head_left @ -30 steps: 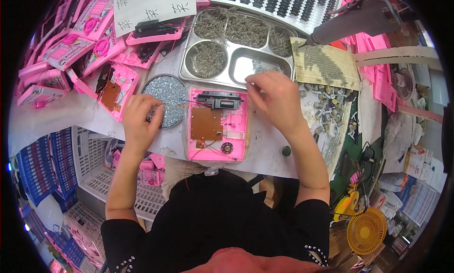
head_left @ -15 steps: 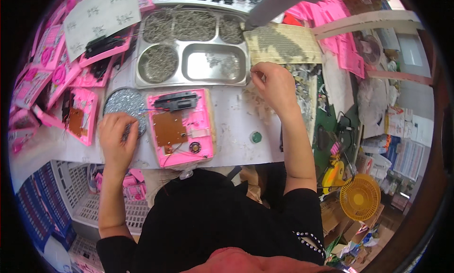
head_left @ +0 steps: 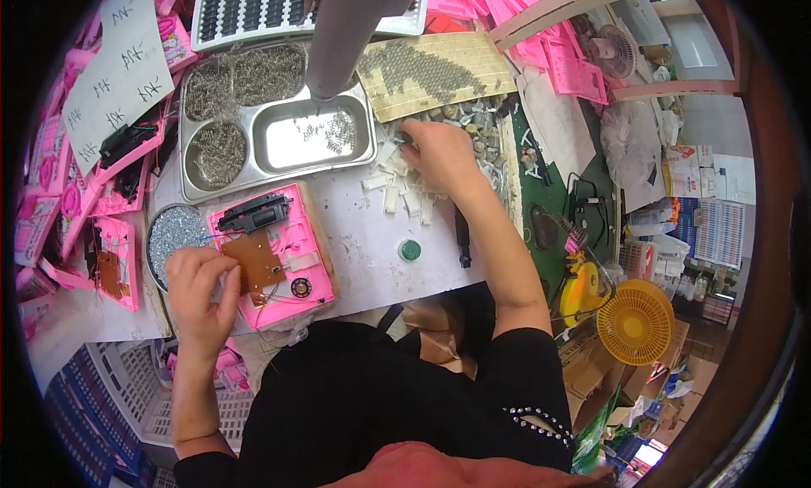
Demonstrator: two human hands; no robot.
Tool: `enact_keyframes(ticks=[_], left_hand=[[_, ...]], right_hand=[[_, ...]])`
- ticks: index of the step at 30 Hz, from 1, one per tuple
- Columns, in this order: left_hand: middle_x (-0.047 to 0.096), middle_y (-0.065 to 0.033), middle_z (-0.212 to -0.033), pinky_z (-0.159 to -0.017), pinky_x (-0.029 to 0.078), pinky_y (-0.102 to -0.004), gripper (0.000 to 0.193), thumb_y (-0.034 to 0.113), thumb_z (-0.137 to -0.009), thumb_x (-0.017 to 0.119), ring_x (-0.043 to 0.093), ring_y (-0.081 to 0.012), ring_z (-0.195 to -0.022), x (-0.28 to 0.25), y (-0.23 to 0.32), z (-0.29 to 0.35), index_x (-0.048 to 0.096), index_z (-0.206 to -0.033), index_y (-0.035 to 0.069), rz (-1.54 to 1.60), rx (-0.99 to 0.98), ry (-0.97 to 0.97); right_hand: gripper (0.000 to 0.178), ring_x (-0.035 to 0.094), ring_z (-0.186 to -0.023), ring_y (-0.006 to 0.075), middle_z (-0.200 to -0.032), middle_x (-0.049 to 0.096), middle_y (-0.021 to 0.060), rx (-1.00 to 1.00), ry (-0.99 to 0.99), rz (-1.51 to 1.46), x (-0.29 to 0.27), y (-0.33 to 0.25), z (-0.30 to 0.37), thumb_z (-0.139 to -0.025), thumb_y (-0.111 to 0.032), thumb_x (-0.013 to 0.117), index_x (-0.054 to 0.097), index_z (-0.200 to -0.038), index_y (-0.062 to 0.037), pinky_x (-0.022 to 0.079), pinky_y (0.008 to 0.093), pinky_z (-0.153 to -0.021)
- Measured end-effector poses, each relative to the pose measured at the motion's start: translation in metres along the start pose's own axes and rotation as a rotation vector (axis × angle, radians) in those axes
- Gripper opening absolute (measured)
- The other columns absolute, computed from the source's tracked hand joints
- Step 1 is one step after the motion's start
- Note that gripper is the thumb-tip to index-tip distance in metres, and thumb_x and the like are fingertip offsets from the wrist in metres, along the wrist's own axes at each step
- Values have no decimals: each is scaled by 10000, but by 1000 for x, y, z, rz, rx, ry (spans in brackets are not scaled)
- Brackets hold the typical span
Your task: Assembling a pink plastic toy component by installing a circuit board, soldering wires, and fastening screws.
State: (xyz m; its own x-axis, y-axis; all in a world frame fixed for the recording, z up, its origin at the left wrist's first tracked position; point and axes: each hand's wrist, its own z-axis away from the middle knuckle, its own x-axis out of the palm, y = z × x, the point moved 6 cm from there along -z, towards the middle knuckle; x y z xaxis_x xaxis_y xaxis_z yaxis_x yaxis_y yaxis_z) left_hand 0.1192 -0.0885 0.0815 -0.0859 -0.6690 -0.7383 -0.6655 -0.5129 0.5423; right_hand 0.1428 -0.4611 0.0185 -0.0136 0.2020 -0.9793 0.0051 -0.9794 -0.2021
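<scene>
A pink plastic toy housing [head_left: 318,272] lies on the table, with a brown circuit board [head_left: 253,264], a black motor-like unit [head_left: 253,213] and a small round speaker [head_left: 301,287] in it. My left hand [head_left: 201,289] is closed at the board's left edge, thumb and fingers nearly together; anything between them is too small to make out. Just behind it stands a round dish of small silvery screws [head_left: 176,234]. My right hand [head_left: 443,154] reaches over a pile of small white plastic parts [head_left: 405,184], its fingers curled in and their tips partly hidden.
A steel compartment tray [head_left: 279,171] with small metal springs stands behind the housing, below a grey lamp-like arm [head_left: 342,44]. A yellowish sheet [head_left: 431,70] bears many small grey pieces. A green-topped container [head_left: 409,250] sits near the front edge. Pink housings [head_left: 68,171] crowd the left.
My right hand has gone from the tray's right edge to the white parts. My left hand has moved from the screw dish to the circuit board's edge. The whole view has turned.
</scene>
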Motion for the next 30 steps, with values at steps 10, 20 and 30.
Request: enact_keyframes(ticks=[10, 20, 30], left_hand=[[709, -102, -884, -673, 542, -316, 242, 98, -919, 748, 697, -166, -776, 96, 62, -83, 627, -1105, 0, 774, -240, -406], [674, -110, -827, -646, 533, -403, 139, 141, -884, 761, 690, -308, -733, 118, 116, -112, 668, -958, 70, 603, 363, -533], [686, -152, -896, -750, 539, -458, 86, 125, -897, 654, 675, -380, -855, 207, 37, -239, 672, -910, 42, -146, 164, -143]], right_hand=[[351, 723, -675, 253, -760, 718, 83, -194, 127, -463, -49, -90, 82, -852, -132, 758, 618, -1172, -94, 553, 383, -615], [353, 707, -771, 173, -885, 715, 109, 167, -107, -1885, -2, -37, 133, -968, -13, 682, 566, -1301, 6, 563, 282, -724], [423, 660, -716, 129, -837, 695, 90, 274, 57, -1886, -6, -14, 150, -960, -4, 685, 546, -1360, 11, 537, 246, -665]])
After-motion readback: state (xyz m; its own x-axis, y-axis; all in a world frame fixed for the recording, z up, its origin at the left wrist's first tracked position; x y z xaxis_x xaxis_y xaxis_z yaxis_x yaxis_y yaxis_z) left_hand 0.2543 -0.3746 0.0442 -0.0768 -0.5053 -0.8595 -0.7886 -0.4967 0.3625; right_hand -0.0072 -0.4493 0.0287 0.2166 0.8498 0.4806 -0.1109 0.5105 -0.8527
